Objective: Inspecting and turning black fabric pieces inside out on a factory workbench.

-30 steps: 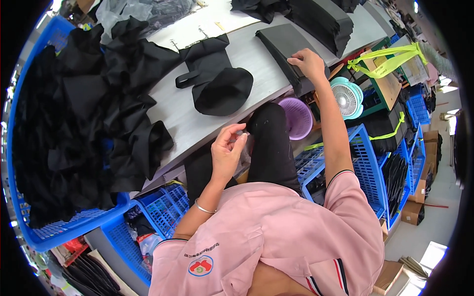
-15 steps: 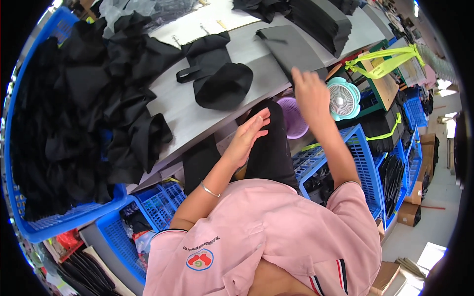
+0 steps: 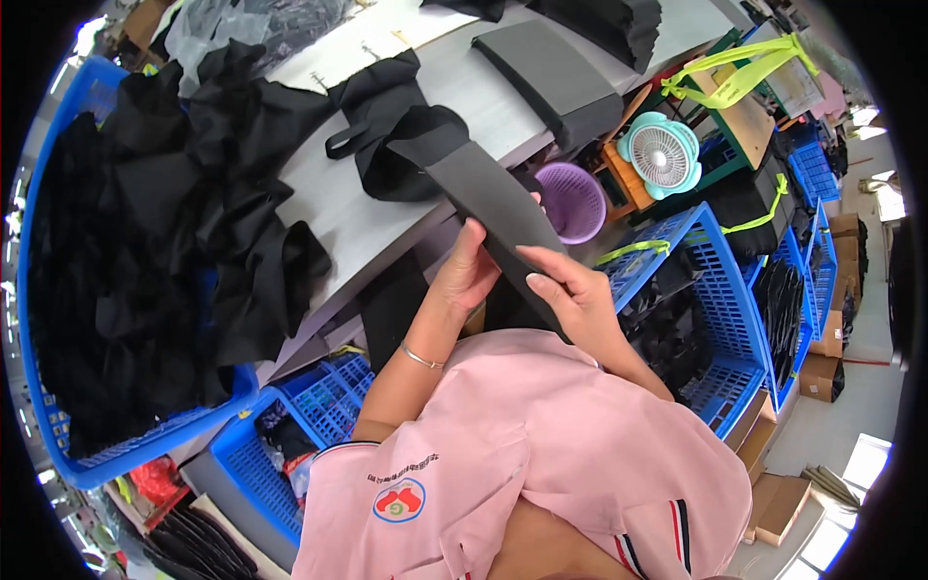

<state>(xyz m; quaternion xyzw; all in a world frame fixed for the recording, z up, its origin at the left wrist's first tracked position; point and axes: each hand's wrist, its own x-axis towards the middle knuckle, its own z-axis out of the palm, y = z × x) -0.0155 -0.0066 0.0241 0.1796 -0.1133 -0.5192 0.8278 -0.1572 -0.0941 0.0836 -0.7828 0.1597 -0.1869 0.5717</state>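
Observation:
A long, dark grey flat panel (image 3: 488, 188) slants between my hands, in front of the table edge. My left hand (image 3: 464, 275) grips its left side, thumb in front and most fingers hidden behind it. Nearer to me, my right hand (image 3: 578, 300) is closed on the panel's lower right side with thumb and fingers. The panel's far end overlaps a black sewn fabric piece (image 3: 387, 121) with a small loop, which lies on the table. Beyond it, to the right, a stack of similar grey panels (image 3: 546, 72) rests at the table's edge.
A large blue basket (image 3: 92, 469) heaped with black fabric (image 3: 155, 261) stands at the left. Right of my lap are a purple bin (image 3: 572, 232), a turquoise fan (image 3: 661, 155) and a blue crate (image 3: 720, 280). Clear plastic (image 3: 227, 39) lies on the table's far side.
My right hand has come back from the panel stack with one grey panel. My left hand, empty before, now grips that panel too. The view has shifted slightly.

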